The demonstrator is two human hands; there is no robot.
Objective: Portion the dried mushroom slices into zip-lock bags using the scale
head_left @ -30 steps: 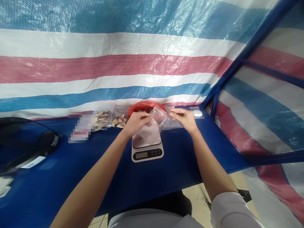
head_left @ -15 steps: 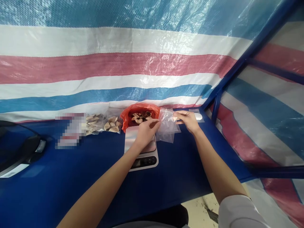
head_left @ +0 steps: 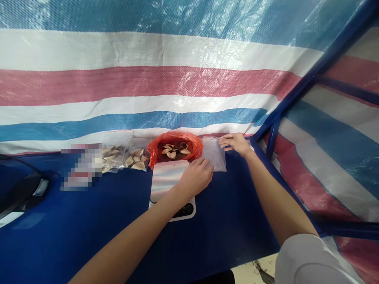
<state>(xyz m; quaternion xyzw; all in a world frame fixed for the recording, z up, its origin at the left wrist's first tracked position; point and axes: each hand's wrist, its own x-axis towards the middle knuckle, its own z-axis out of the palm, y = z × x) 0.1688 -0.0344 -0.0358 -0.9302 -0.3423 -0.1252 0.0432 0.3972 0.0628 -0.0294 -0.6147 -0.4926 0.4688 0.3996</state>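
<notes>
My right hand [head_left: 235, 144] pinches the upper right edge of a clear plastic bag [head_left: 213, 149], which lies flat on the blue table [head_left: 231, 209]. Over the bag's lower left corner, my left hand [head_left: 199, 173] has its fingers curled down and their tips hidden. Its wrist and forearm pass above a white kitchen scale [head_left: 166, 177] with a shiny metal top, partly covering the buttons. Behind the scale stands an open red plastic bag [head_left: 155, 148] holding dried, curved, shell-like brown pieces [head_left: 175, 150].
Clear bags of similar dried pieces [head_left: 136, 158] [head_left: 111, 156] lie left of the red bag. A blurred-out packet [head_left: 83, 163] and a black object [head_left: 23, 189] are farther left. A striped tarp [head_left: 166, 81] hangs behind; a blue frame post [head_left: 308, 85] stands at right.
My left hand has moved right and nearer me, from the red bag's front to the clear bag's corner. The crumpled clear bag now lies flatter. The view has shifted slightly.
</notes>
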